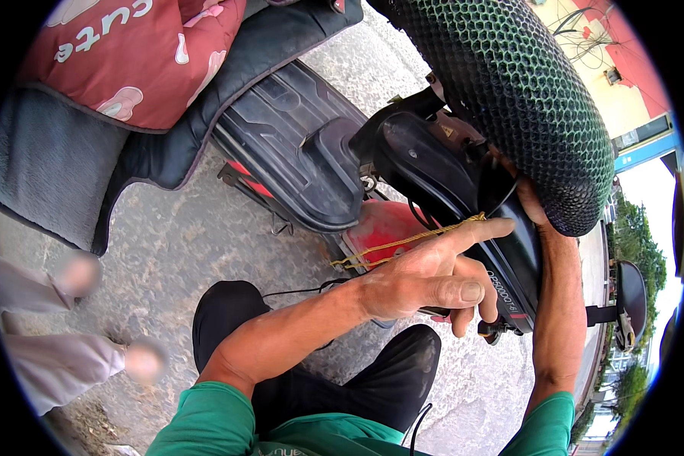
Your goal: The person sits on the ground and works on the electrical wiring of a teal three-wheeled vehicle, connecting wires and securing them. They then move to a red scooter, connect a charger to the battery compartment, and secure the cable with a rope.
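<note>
My left hand (433, 281) hovers over the side of a scooter, index finger stretched out and the other fingers loosely bent. A doubled yellow cord (403, 242) runs just behind its index finger; whether it touches the finger I cannot tell. Nothing shows in this hand's grip. Below the hand lies a black body panel (501, 283). My right hand (532, 204) reaches under the edge of the seat (520, 91), which has a black and green mesh cover. The right fingers are mostly hidden there by the seat and a dark part of the scooter.
A black footboard (289, 144) and a red panel (384, 228) belong to the scooter. A padded grey blanket (61, 167) with a red printed section hangs at the upper left. Another person's legs (61, 368) stand at the left on the concrete ground (182, 251).
</note>
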